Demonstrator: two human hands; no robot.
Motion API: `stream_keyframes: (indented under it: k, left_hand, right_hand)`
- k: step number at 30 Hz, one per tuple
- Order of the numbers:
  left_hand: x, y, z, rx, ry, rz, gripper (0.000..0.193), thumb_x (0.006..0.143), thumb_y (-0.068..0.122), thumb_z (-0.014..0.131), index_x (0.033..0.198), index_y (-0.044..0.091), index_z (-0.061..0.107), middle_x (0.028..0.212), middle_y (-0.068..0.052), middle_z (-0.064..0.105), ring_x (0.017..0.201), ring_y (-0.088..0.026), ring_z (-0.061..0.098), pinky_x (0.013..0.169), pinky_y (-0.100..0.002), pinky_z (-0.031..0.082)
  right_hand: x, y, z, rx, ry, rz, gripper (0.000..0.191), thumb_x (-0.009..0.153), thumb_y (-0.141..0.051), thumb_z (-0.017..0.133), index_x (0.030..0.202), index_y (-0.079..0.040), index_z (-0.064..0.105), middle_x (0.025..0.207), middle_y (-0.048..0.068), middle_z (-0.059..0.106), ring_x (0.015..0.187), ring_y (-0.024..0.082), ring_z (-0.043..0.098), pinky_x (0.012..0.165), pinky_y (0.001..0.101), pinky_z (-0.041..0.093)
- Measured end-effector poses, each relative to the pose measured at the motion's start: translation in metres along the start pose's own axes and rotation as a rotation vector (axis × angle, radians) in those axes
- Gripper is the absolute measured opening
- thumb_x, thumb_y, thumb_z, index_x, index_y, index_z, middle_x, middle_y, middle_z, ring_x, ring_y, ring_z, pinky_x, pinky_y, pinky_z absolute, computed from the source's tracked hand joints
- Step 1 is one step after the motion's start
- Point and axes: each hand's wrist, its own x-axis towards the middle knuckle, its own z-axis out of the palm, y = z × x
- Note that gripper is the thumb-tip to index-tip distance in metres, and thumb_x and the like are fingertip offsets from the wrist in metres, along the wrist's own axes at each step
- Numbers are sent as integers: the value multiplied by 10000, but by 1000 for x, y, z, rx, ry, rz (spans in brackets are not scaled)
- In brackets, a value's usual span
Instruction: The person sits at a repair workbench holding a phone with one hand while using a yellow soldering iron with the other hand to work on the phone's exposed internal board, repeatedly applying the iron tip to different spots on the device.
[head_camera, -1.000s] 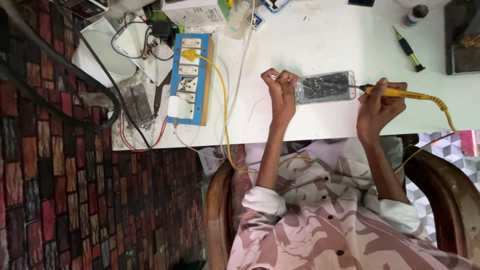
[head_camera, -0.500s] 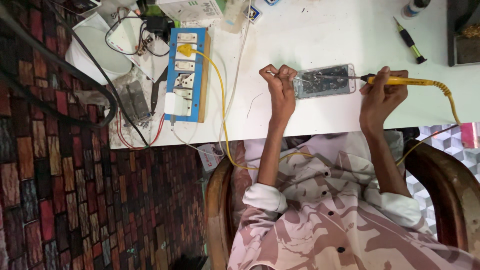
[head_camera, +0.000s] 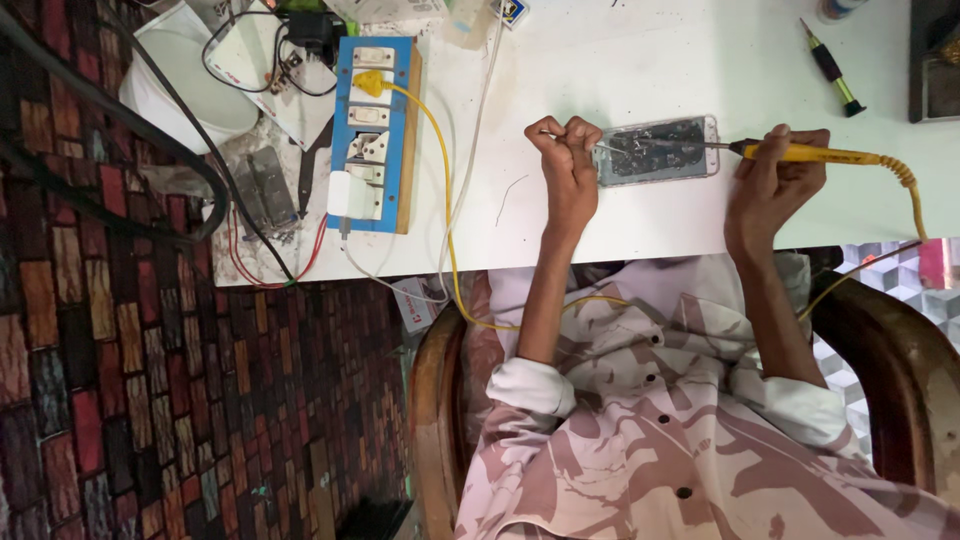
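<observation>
An opened phone (head_camera: 655, 150) lies on the white table (head_camera: 600, 70) with its insides showing. My left hand (head_camera: 565, 165) is at the phone's left end, fist closed on a thin metal tool (head_camera: 600, 147) whose tip reaches over the phone; I cannot tell whether it is tweezers or a wire. At the phone's right end, my right hand (head_camera: 770, 180) grips a yellow soldering iron (head_camera: 820, 153), its metal tip resting over the phone's inner parts. The iron's yellow cord (head_camera: 905, 180) curls off the right edge of the table.
A blue socket board (head_camera: 375, 130) with plugs and a yellow cable (head_camera: 445, 180) sits at the left of the table, beside tangled wires and a white bowl (head_camera: 185, 80). A green-and-black screwdriver (head_camera: 830, 65) and a dark box (head_camera: 935, 60) lie far right. A wooden chair (head_camera: 430, 400) surrounds me.
Both hands stay at the phone with their tools. The iron's tip has slid a little further over the phone, and the view has shifted slightly.
</observation>
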Motion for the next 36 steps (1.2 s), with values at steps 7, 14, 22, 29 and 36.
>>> stream_keyframes:
  k: [7,14,22,29,36]
  left_hand:
    - [0,3,1,70,0,20,170,1093,-30,290,1063,96,180,778,-77,439,748,-155,384,767,-267,402]
    - [1,4,2,45,8,11,178,1093,-36,290,1059,100,180,774,-73,428,747,-159,389,778,-267,408]
    - [-1,4,1,56,5,5,202,1079,-74,281,1061,100,180,779,-77,422,760,-161,393,815,-271,417]
    - [-1,0,0,41,-3,31,218,1010,-101,240,1080,97,182,802,-87,435,771,-168,394,837,-267,409]
    - [1,2,0,94,18,31,210,1070,-75,282,1061,103,171,767,-85,469,740,-164,410,799,-264,416]
  right_hand:
    - [-4,-1,-1,-117,-14,-93,258,1250,-140,555,1058,-15,437,779,63,519,624,98,478,584,242,404]
    - [-10,3,-4,-167,-17,-187,318,1237,-181,574,1021,-13,412,804,35,432,635,79,385,603,232,349]
    - [-9,7,-8,-167,-24,-196,279,1234,-173,567,1059,-23,411,806,24,422,682,77,403,619,235,345]
    - [-8,12,-12,-173,-18,-202,278,1238,-149,553,1039,-11,417,815,30,434,667,76,386,630,234,366]
    - [-8,15,-14,-157,25,-97,225,1222,-184,507,1087,-18,438,844,13,456,630,54,423,563,204,365]
